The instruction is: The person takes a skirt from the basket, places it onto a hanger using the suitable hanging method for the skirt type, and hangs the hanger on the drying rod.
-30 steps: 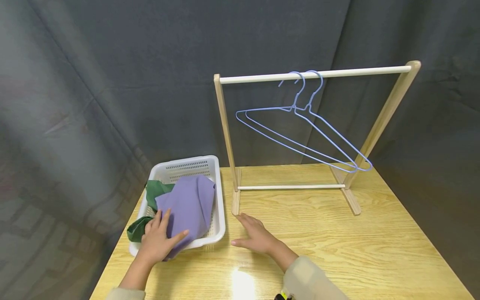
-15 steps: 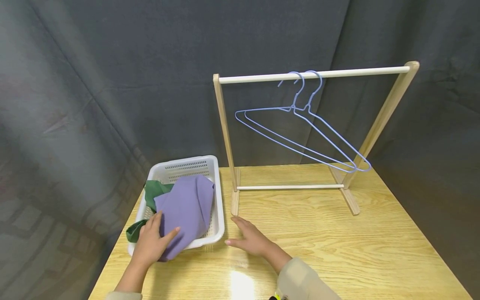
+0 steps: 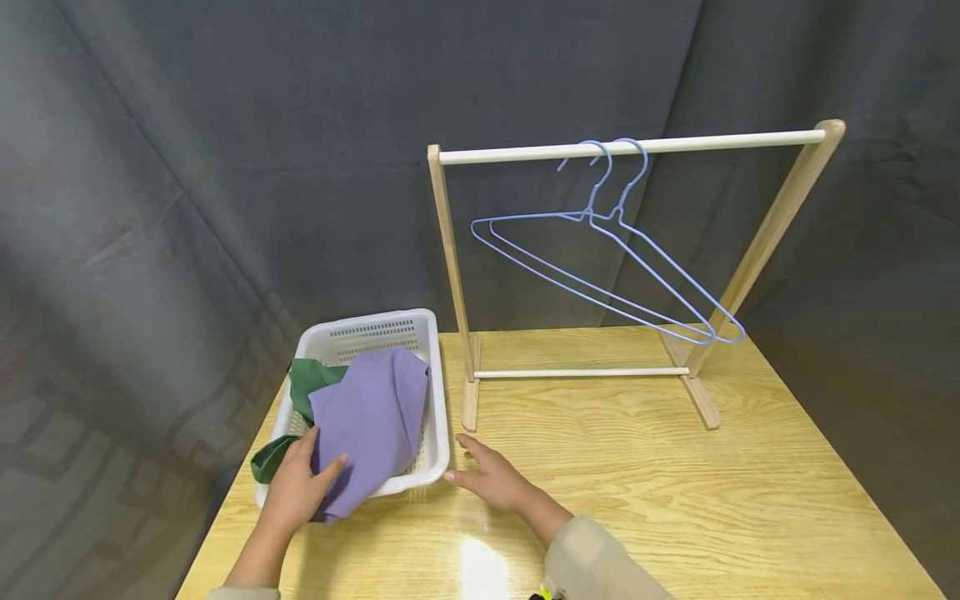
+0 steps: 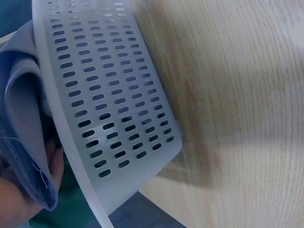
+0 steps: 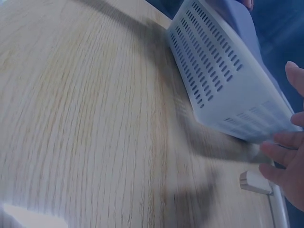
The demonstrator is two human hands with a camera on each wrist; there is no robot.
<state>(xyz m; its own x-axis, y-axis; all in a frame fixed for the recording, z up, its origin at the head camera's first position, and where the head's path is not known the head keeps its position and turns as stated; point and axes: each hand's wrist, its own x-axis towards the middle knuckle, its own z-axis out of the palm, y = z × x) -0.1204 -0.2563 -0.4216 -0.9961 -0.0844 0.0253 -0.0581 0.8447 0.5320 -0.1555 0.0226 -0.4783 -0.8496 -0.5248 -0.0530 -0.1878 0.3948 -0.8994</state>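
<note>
A purple cloth (image 3: pixel 367 417) lies in the white plastic basket (image 3: pixel 442 433), its front corner draped over the rim. My left hand (image 3: pixel 292 492) holds the cloth's left edge, thumb on top; in the left wrist view, fingers (image 4: pixel 56 166) curl under the folded cloth (image 4: pixel 28 104). Beneath the purple one, green cloth (image 3: pixel 311 383) shows at the basket's left side and at a bunched piece (image 3: pixel 270 458) over the rim. My right hand (image 3: pixel 495 479) is beside the basket's right front corner, fingers spread and holding nothing.
Behind and to the right stands a wooden rack (image 3: pixel 450 267) with a white top rail (image 3: pixel 525 154). Two blue hangers (image 3: pixel 637 258) hang on it. The wooden table (image 3: pixel 600 467) extends right and forward; a grey curtain (image 3: pixel 337 167) closes off the back.
My left hand has slid left and toward me, from on top of the purple cloth to its left edge. My right hand has shifted left toward the basket.
</note>
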